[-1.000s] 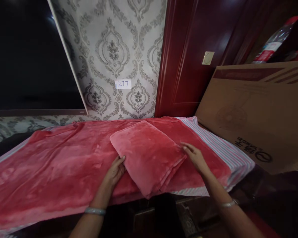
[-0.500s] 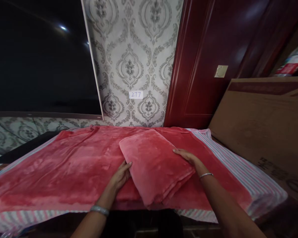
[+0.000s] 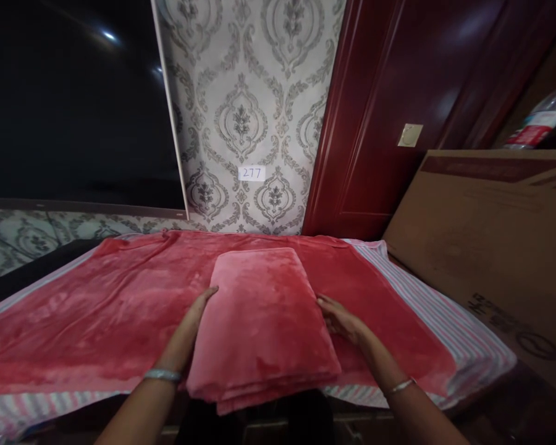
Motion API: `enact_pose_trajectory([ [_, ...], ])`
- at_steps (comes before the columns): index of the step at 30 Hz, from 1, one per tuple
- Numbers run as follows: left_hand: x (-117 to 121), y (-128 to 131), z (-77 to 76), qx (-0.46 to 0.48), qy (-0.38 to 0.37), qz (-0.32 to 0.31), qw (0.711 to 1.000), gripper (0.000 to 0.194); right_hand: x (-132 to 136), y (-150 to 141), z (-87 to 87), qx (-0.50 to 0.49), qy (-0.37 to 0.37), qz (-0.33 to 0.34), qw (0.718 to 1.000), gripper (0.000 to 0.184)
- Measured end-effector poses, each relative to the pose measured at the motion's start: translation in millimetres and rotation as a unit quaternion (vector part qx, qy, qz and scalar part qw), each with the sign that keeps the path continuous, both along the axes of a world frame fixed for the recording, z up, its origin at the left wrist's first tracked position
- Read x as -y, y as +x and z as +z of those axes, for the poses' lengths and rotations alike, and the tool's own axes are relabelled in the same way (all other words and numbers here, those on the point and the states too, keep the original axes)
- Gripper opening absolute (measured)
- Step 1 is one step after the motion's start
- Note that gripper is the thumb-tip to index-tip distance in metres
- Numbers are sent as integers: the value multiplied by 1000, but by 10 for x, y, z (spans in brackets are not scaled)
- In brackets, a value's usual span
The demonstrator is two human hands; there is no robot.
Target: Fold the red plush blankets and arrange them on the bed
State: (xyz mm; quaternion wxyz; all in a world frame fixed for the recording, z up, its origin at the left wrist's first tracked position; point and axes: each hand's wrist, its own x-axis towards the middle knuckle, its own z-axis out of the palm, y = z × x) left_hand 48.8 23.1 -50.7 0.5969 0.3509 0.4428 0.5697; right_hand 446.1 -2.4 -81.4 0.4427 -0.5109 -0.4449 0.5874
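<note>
A plush pinkish-red blanket (image 3: 264, 315), folded into a thick rectangle, lies with its layered edge toward me and slightly over the table's front. My left hand (image 3: 197, 312) grips its left side, fingers mostly hidden by the fold. On the opposite side my right hand (image 3: 340, 318) holds the edge, thumb on top and the other fingers curled by the side. Beneath the bundle spreads a larger red plush cloth (image 3: 134, 309) of similar colour, with a striped cloth (image 3: 445, 321) showing around its borders.
A large cardboard box (image 3: 482, 241) stands at the right, with a plastic bottle (image 3: 540, 123) above it. A dark television screen (image 3: 74, 111) is at the upper left. A paper label reading 277 (image 3: 251, 173) sticks to the patterned wall beside a dark red door panel (image 3: 380, 123).
The folded blanket has turned from a slanted position to nearly square with the front edge and come slightly closer. My left hand moved left along with its side; my right hand moved down a little.
</note>
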Motion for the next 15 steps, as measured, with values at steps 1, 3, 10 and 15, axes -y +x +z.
enact_pose_trajectory([
  [1, 36, -21, -20, -13, -7, 10, 1000, 30, 17, -39, -28, -19, -19, 17, 999, 58],
  [3, 91, -33, -44, -30, -7, 27, 999, 28, -23, -129, -31, -56, -4, 30, 998, 57],
  [10, 295, -101, -69, -89, 60, 35, 994, 40, -373, -426, 33, 26, 79, -135, 987, 72],
  [15, 59, -64, -68, -121, 24, 26, 992, 53, -471, -501, -126, 42, 76, -150, 985, 91],
])
